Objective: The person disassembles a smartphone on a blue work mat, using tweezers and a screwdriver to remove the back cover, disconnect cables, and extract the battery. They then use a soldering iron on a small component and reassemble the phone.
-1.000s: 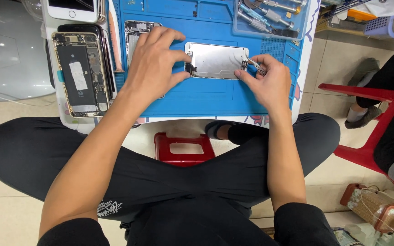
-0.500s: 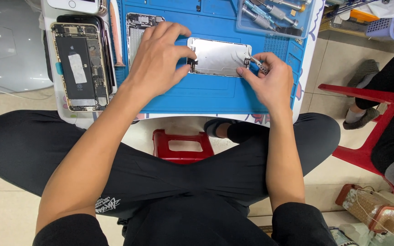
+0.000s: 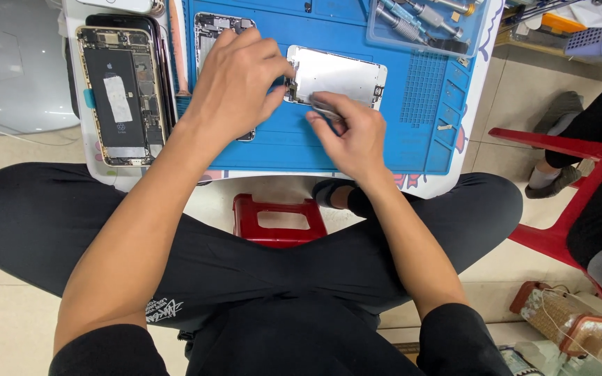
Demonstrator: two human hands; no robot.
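Two bare hands work over a blue repair mat point(image 3: 357, 150) — a flat, matte sheet with moulded small compartments along its right edge. The left hand point(image 3: 235, 83) rests palm-down on the mat, fingers curled, its fingertips pressing the left short edge of a phone screen panel point(image 3: 339, 75). That panel is a thin rectangle with rounded corners, lying back-up with a pale, dull metallic shield plate showing; it lies flat on the upper middle of the mat. The right hand point(image 3: 353, 136) is closed in a pinch around a slim metal tool point(image 3: 325, 109), whose tip meets the lower edge of the panel near its left end. Whether the tool is tweezers or a driver cannot be told.

Under the left hand, a second bare phone frame point(image 3: 210, 31) lies partly covered. Left of the mat, an opened phone body point(image 3: 120, 94) with a gold-coloured rim exposes a black battery and circuit boards. A clear plastic tray point(image 3: 430, 24) at the mat's top right holds screwdrivers with knurled metal handles. Below the table edge, a red plastic stool point(image 3: 280, 221) — glossy, with a rectangular cut-out — stands between the person's crossed legs.
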